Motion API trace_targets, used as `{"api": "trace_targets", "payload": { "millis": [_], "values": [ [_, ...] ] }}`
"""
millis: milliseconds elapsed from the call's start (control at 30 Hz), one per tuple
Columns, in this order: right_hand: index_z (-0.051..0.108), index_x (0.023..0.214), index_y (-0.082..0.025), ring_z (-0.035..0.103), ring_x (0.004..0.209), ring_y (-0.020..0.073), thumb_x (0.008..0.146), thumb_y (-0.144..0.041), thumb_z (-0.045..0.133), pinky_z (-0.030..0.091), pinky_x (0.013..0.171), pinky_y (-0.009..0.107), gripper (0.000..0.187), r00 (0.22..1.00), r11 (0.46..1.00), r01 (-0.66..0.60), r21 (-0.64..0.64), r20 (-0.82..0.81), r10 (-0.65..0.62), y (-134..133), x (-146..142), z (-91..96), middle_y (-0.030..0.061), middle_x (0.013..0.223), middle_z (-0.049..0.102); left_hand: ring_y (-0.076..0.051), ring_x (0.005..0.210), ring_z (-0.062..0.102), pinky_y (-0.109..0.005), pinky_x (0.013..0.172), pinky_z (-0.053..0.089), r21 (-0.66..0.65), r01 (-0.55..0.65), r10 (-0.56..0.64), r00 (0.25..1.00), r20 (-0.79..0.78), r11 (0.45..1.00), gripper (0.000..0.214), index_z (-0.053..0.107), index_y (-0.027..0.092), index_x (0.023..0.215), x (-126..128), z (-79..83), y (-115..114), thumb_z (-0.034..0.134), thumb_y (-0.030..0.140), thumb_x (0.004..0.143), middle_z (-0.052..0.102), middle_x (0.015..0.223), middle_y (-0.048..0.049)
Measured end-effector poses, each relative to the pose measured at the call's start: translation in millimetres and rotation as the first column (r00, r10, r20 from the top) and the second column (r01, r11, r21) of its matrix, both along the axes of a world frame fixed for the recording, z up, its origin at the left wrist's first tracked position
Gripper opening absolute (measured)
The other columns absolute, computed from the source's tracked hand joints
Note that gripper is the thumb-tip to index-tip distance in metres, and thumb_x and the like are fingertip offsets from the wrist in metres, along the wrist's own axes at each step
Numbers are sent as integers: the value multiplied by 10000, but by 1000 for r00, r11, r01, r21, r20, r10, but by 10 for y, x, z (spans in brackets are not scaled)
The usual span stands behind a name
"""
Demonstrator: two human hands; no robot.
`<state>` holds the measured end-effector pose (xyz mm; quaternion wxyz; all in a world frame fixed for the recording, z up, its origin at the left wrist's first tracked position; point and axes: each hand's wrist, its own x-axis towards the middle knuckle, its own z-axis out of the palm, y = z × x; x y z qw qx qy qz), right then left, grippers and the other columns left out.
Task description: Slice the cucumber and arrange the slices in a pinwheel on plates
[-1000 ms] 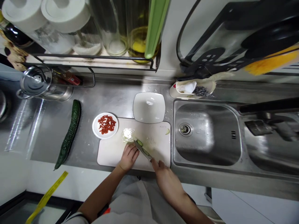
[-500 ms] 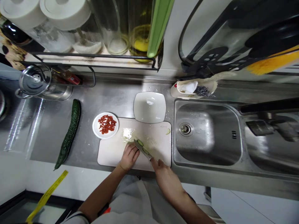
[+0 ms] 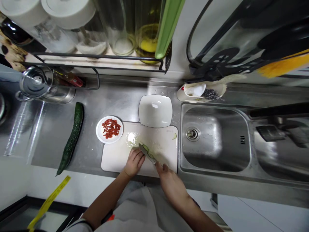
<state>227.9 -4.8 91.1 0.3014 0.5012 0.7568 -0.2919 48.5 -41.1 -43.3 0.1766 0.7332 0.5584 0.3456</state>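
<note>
Stretching before you, the steel counter [image 3: 116,100] carries the white cutting board [image 3: 116,161] near its front edge, probably for easy reach. Your right hand [image 3: 169,178] closes around the handle of the knife [image 3: 152,159], seemingly for control. Your left hand [image 3: 135,160] curls beside the tip, perhaps steadying something; its hold is hidden. Cucumber slices [image 3: 145,147] lie along the blade's far side, on the board.
</note>
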Motion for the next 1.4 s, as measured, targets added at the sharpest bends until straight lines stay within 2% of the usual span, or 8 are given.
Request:
{"api": "trace_targets", "payload": {
  "millis": [567, 867, 1067, 1400],
  "values": [
    [516, 1244, -182, 670, 754, 186, 853, -2, 252, 458, 587, 242, 505, 999, 999, 28, 29, -18, -27, -17, -41, -102, 115, 968, 626, -207, 982, 601, -425, 885, 503, 3, 7, -7, 1000, 5, 1000, 212, 589, 151, 1084, 3, 26, 22, 538, 177, 880, 650, 973, -104],
    [508, 1248, -176, 657, 777, 165, 866, -10, 239, 460, 623, 235, 496, 999, 999, 39, 31, -35, -38, 14, -64, -164, 117, 987, 635, -208, 1019, 595, -425, 912, 491, 9, 10, -10, 999, 31, 1000, 247, 585, 144, 1114, 7, 27, 19, 557, 158, 869, 657, 1006, -107],
    [501, 1254, -165, 665, 791, 197, 869, -16, 257, 477, 625, 260, 480, 999, 1000, 30, 5, -36, -30, 34, -83, -214, 131, 1002, 631, -213, 1013, 599, -427, 906, 496, 34, 6, -7, 1000, 24, 999, 267, 580, 134, 1121, 10, 25, 24, 573, 137, 854, 656, 1008, -115],
    [501, 1219, -185, 655, 783, 167, 894, -34, 259, 459, 612, 229, 433, 999, 999, 41, 34, -35, -40, 63, -128, -299, 113, 1004, 632, -218, 1027, 608, -436, 908, 500, 41, 0, 0, 1000, 11, 999, 303, 568, 154, 1162, 7, -7, 10, 571, 148, 858, 659, 1040, -118]
  ]
}}
